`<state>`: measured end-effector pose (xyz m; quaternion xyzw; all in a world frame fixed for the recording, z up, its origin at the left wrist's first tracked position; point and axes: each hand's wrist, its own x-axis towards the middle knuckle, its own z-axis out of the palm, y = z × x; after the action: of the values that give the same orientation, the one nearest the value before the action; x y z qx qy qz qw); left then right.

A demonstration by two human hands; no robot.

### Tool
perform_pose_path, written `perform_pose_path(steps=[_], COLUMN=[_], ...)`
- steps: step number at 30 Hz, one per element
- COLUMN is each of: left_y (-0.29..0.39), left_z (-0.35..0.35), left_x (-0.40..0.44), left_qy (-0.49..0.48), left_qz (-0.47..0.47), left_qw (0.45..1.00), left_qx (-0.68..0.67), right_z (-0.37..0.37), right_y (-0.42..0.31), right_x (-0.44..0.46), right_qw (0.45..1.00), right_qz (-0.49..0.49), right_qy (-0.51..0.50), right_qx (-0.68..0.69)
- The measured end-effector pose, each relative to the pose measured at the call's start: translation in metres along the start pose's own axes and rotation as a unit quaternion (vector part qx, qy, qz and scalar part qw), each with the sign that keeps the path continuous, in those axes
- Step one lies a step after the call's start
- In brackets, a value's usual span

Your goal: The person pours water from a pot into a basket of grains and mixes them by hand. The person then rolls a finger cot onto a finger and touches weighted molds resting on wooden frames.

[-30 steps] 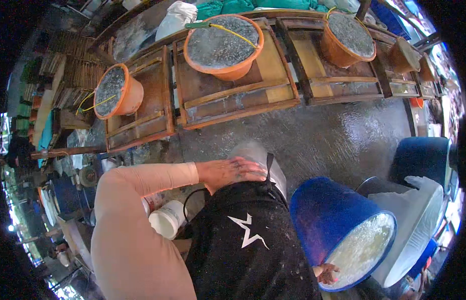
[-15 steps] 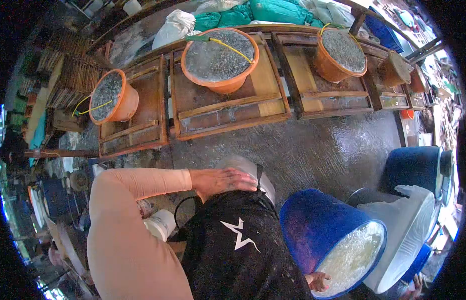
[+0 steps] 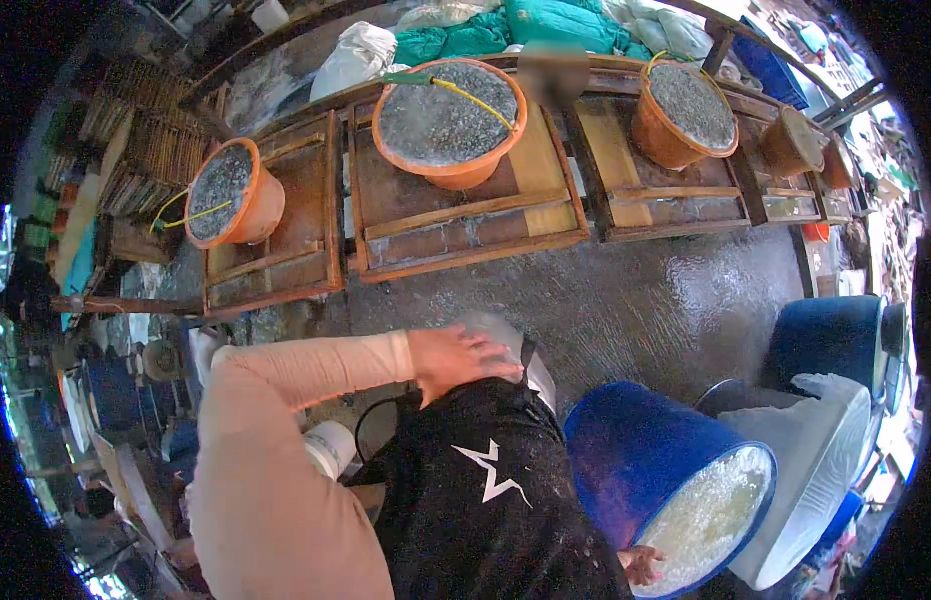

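Note:
My left hand (image 3: pixel 464 362) lies on the black garment (image 3: pixel 546 500) with the white star print, fingers spread and holding nothing. Beside its fingertips is a pale, translucent rounded thing that I cannot make out. Low in the view, my right hand (image 3: pixel 641 565) is at the near rim of the tilted blue barrel (image 3: pixel 626 450), with its fingers apart and nothing visible in them. Cloudy, pale liquid (image 3: pixel 711 510) shows in the barrel's mouth. Most of the right arm is hidden behind the garment.
Orange tubs of grey, speckled contents, including a large one (image 3: pixel 451 170), stand on wooden frames (image 3: pixel 476 225). A white bucket (image 3: pixel 331 448) is left of the garment. On the right are a whitish tub (image 3: pixel 811 480) and another blue barrel (image 3: pixel 826 340). Wet floor (image 3: pixel 636 300) lies between.
Since the previous frame, the view has shifted slightly. My left hand has risen a little off its earlier flat pose, with its fingers more spread. My right hand stays at the barrel rim.

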<state>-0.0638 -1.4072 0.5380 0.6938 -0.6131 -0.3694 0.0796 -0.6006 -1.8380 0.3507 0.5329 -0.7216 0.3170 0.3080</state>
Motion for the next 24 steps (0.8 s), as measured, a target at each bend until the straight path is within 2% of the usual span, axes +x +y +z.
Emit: perform_pose_path(steps=[2, 3, 4, 5, 6, 8, 9, 11, 12, 13, 14, 16, 17, 19, 21, 22, 23, 24], left_y=[0.003, 0.001, -0.005, -0.01, -0.004, 0.025, 0.039, 0.071, 0.089, 0.108, 0.128, 0.165, 0.182, 0.214, 0.249, 0.26, 0.27, 0.275], left_z=[-0.025, -0.026, -0.027, -0.035, -0.053, -0.102, -0.122, -0.147, -0.159, -0.172, -0.182, -0.199, -0.21, -0.225, -0.22, -0.214, -0.207, -0.206], left_x=[0.015, 0.019, 0.025, 0.041, 0.058, 0.076, 0.084, 0.099, 0.098, 0.1, 0.102, 0.102, 0.102, 0.105, 0.108, 0.109, 0.109, 0.107], left_qy=[-0.145, -0.154, -0.054, 0.047, 0.124, 0.247, 0.237, 0.313, 0.299, 0.272, 0.239, 0.182, 0.154, 0.097, 0.068, 0.067, 0.062, 0.049], left_qz=[-0.084, -0.064, -0.048, -0.017, 0.011, 0.076, 0.109, 0.189, 0.204, 0.248, 0.283, 0.351, 0.399, 0.48, 0.538, 0.562, 0.576, 0.58], left_qw=[0.985, 0.985, 0.997, 0.998, 0.99, 0.959, 0.961, 0.904, 0.908, 0.878, 0.84, 0.828, 0.832, 0.823, 0.802, 0.792, 0.786, 0.781], left_qx=[0.026, 0.045, 0.011, -0.025, -0.07, -0.121, -0.094, -0.223, -0.213, -0.305, -0.396, -0.398, -0.353, -0.288, -0.249, -0.228, -0.216, -0.228], right_z=[0.061, 0.072, 0.055, 0.021, 0.006, -0.008, -0.014, -0.041, -0.017, 0.005, -0.001, -0.056, -0.074, 0.009, 0.031, 0.01, -0.012, -0.022], right_y=[0.046, 0.082, 0.079, 0.041, 0.03, 0.018, 0.004, -0.028, -0.006, 0.016, 0.018, -0.038, -0.055, 0.024, 0.058, 0.041, 0.031, 0.031], right_x=[0.003, -0.001, -0.006, 0.001, 0.002, 0.001, 0.001, 0.008, 0.0, -0.007, -0.011, 0.011, 0.016, -0.02, -0.027, -0.008, 0.004, 0.011], right_qw=[1.0, 0.999, 0.996, 0.988, 0.98, 0.975, 0.973, 0.963, 0.981, 0.991, 0.989, 0.97, 0.966, 0.975, 0.971, 0.953, 0.891, 0.886], right_qz=[0.011, 0.027, 0.058, 0.131, 0.18, 0.189, 0.187, 0.22, 0.176, 0.127, 0.14, 0.196, 0.208, 0.137, 0.104, -0.032, -0.172, -0.187], right_qy=[0.004, 0.013, 0.031, -0.043, -0.019, -0.06, -0.089, -0.102, -0.038, 0.026, -0.003, -0.102, -0.111, -0.043, -0.005, 0.157, 0.309, 0.312], right_qx=[-0.015, -0.034, -0.058, -0.064, -0.081, -0.102, -0.102, -0.119, -0.076, -0.038, -0.056, -0.103, -0.106, -0.171, -0.216, -0.257, -0.286, -0.286])
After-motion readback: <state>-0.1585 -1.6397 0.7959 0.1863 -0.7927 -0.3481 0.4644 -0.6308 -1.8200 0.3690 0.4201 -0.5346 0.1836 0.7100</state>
